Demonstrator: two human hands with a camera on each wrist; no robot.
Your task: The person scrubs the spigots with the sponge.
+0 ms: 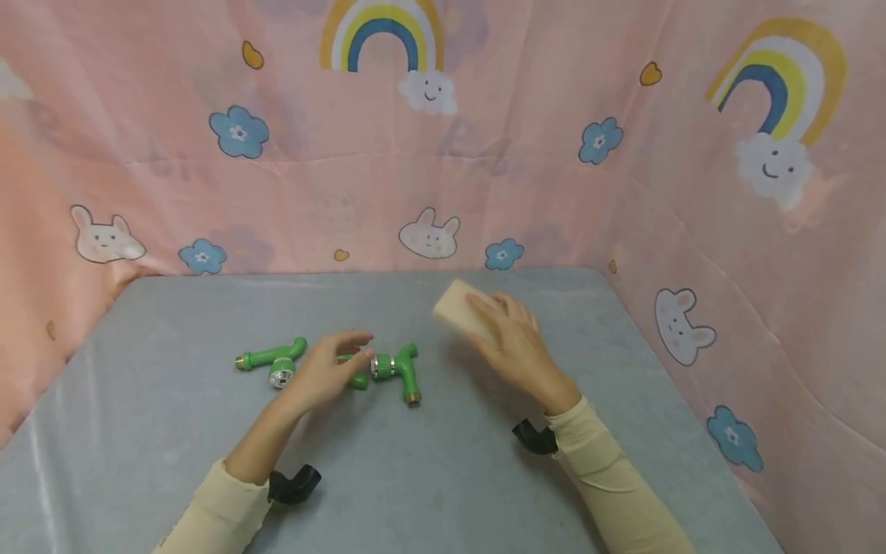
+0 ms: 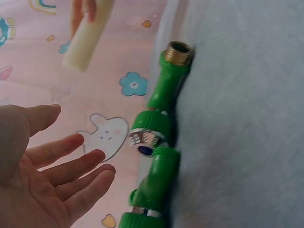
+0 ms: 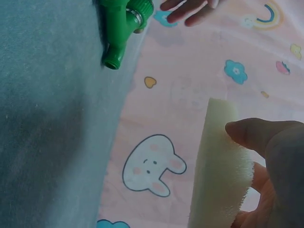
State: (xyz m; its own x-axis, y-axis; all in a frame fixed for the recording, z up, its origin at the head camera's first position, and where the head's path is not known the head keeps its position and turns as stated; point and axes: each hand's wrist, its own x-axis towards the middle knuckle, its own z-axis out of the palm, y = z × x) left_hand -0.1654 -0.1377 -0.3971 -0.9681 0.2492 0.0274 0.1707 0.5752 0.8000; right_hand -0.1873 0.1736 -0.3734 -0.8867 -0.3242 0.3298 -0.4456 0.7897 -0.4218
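My right hand (image 1: 515, 346) holds a cream-coloured sponge block (image 1: 457, 308) above the right part of the table. In the right wrist view the thumb presses one face of the sponge (image 3: 218, 171), with fingers behind it. My left hand (image 1: 328, 369) hovers over green taps, fingers spread and loosely bent, palm bare in the left wrist view. One green tap (image 1: 408, 373) with a brass threaded end lies just right of that hand. Another tap (image 1: 259, 358) lies to its left. A green piece (image 1: 358, 381) between them is partly hidden by the left hand.
A grey cloth covers the table (image 1: 457, 477). Pink printed curtain (image 1: 291, 192) hangs along its back and right side. Black curved pieces (image 1: 295, 485) stick out by both wrists.
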